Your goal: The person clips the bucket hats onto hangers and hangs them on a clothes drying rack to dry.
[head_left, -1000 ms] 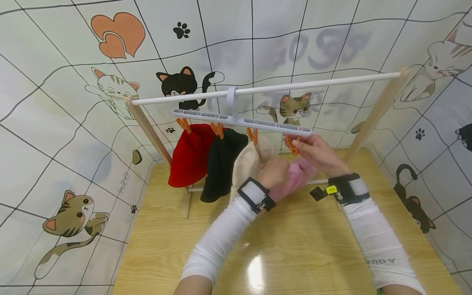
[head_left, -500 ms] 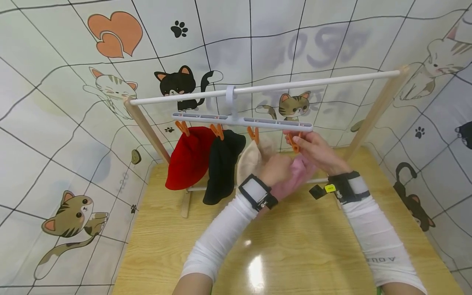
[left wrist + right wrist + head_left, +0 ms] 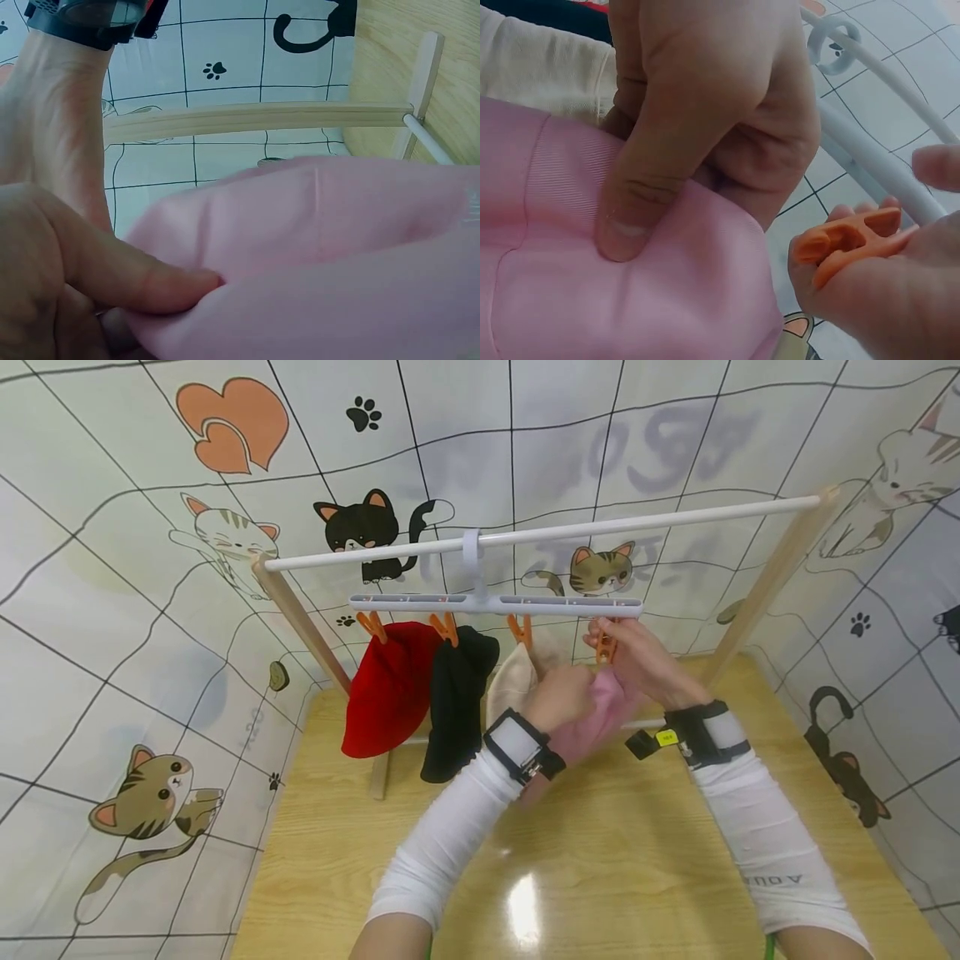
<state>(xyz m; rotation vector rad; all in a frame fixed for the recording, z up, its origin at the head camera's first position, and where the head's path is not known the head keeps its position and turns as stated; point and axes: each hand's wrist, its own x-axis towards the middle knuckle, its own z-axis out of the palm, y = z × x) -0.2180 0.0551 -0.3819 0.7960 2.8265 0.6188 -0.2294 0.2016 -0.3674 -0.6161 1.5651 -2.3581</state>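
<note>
My left hand (image 3: 561, 695) pinches the folded edge of a pink bucket hat (image 3: 596, 718) between thumb and fingers. In the left wrist view the thumb presses into the pink cloth (image 3: 300, 225). Just beside it my right hand (image 3: 651, 664) grips an orange clothespin (image 3: 606, 647) at the right end of a pale grey hanger (image 3: 555, 605). The right wrist view shows this clothespin (image 3: 851, 244) lying against the fingers, near the hat's folded edge. Further left, a cream hat (image 3: 513, 681), a black hat (image 3: 457, 710) and a red hat (image 3: 390, 693) hang from orange clothespins.
The hanger hooks over a white rod (image 3: 645, 529) between wooden posts (image 3: 772, 577). This rack stands on a wood-grain table (image 3: 592, 877), with a lower white bar (image 3: 643, 724) behind the hats. A tiled wall covering with cartoon cats (image 3: 600, 570) encloses the back and sides.
The hanger has tilted to nearly level, its right end rising. My right hand has moved slightly up and right, the clothespin turning more upright. My left hand still holds the pink hat.
</note>
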